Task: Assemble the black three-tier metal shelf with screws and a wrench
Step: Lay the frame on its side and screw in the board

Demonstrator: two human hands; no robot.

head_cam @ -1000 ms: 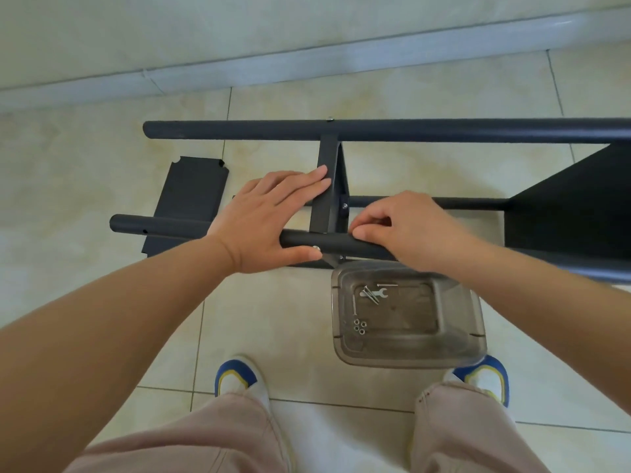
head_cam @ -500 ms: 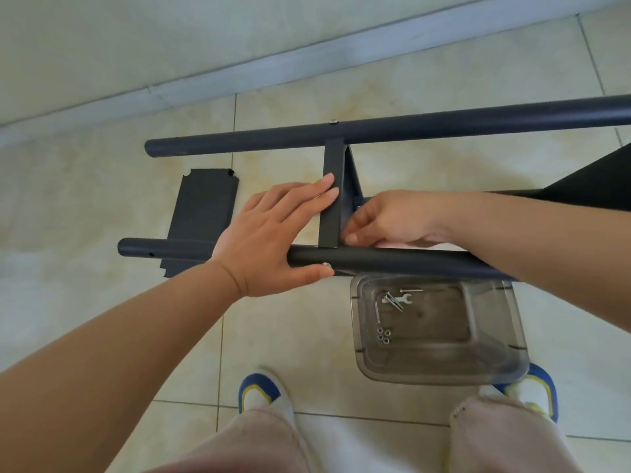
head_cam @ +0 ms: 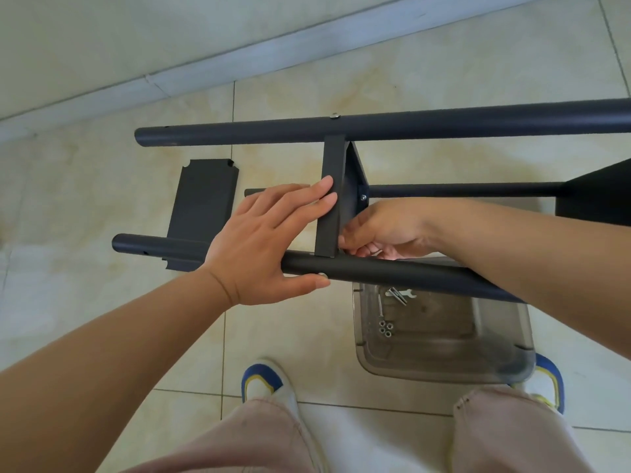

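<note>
Shoes and trousers: nearest the camera, two white shoes (head_cam: 264, 384) with blue and yellow trim are standing on the tiled floor (head_cam: 102, 186).
Hardware tray: a clear plastic tray (head_cam: 444, 367) is sitting on the floor just beyond the right shoe; inside it are lying a small flat wrench (head_cam: 401, 294), a few long screws (head_cam: 380, 304) and a cluster of nuts (head_cam: 386, 328).
Near tube: a black tube (head_cam: 392, 269) of the shelf frame is running left to right above the tray — a silver screw head (head_cam: 322, 275) is showing on its near side.
Left hand: the left hand (head_cam: 269, 240) is grasping this tube, thumb beneath beside the screw head, fingers stretched flat against the upright edge of the shelf panel (head_cam: 333, 196).
Right hand: the right hand (head_cam: 382, 230) is reaching behind the panel where it meets the tube, fingers curled; whether they are pinching a nut I cannot tell.
Far parts: a second tube (head_cam: 409, 126) is lying parallel farther off, already carrying a screw; a loose panel (head_cam: 201, 206) is lying flat on the floor at left, another tier showing at far right.
Step in hand: likely fastening the middle tier's near corner, the nut being started by finger.
Next move: it probably calls for taking the wrench from the tray — and tightening while the left hand is steadying the joint.
Writing: none readable anywhere.
</note>
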